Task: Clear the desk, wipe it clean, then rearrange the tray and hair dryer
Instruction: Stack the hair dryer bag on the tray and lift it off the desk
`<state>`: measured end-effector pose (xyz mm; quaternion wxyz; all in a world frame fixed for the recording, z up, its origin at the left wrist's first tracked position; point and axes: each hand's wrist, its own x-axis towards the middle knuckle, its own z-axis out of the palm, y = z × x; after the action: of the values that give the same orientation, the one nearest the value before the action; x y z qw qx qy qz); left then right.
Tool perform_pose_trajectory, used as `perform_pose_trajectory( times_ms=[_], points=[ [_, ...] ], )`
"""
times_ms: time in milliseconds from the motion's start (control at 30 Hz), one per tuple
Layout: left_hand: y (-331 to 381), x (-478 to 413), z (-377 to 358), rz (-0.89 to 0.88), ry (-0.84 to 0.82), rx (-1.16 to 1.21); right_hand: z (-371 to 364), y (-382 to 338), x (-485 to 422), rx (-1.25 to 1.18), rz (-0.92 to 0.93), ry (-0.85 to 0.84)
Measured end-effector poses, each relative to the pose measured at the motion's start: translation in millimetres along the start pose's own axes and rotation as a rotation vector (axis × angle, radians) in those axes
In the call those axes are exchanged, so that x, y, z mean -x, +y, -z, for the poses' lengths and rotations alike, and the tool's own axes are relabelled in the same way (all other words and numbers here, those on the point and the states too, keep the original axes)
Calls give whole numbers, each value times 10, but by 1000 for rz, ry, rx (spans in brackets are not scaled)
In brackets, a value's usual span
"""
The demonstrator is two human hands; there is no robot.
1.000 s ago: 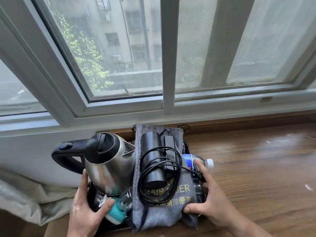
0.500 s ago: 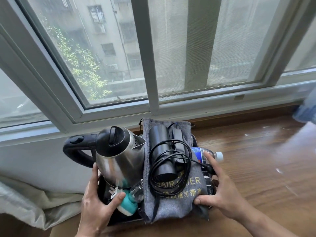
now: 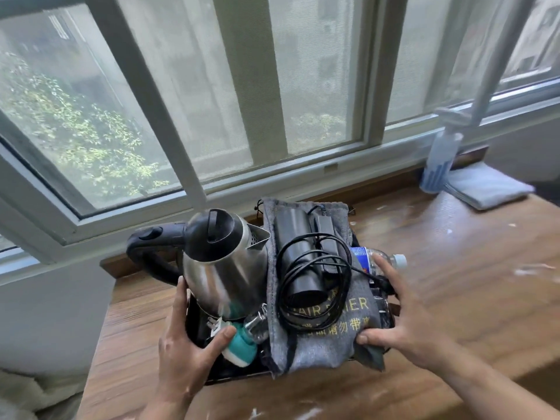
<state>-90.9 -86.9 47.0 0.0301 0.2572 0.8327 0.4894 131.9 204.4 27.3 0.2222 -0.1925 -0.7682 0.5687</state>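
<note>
L hand (image 3: 185, 353) grips smooth black tray (image 3: 233, 372) at its left rim, thumb on a teal item (image 3: 242, 348); R hand (image 3: 403, 328) clasps the right rim, thumb on grey felt pouch (image 3: 318, 350), lower centre. On pouch: matte black cylindrical hair dryer (image 3: 300, 259), cord coiled round. Shiny steel kettle (image 3: 224, 268) centre-left. Grainy wood desk (image 3: 454, 283); folded pale cloth (image 3: 488, 187) upper right.

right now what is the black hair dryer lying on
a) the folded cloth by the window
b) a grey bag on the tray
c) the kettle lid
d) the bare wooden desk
B: the hair dryer, cord coiled round it, lies on the grey bag draped over the tray, beside the kettle.
</note>
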Motion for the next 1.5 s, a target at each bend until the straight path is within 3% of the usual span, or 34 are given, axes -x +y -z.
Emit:
perform_pose_trajectory(
  times_ms=[567,867,1233,1500],
  points=[
    [1674,865,-2501,-132,-237,66,2872,361,1571,34,-71,212],
    [2530,919,-3901,-250,-446,98,4055,637,2300,84,-158,483],
    [3438,765,-5698,-364,-630,126,5417,1095,2514,189,-240,718],
    [4034,513,-6842,-406,-705,133,6461,1340,2272,227,-279,777]
  ],
)
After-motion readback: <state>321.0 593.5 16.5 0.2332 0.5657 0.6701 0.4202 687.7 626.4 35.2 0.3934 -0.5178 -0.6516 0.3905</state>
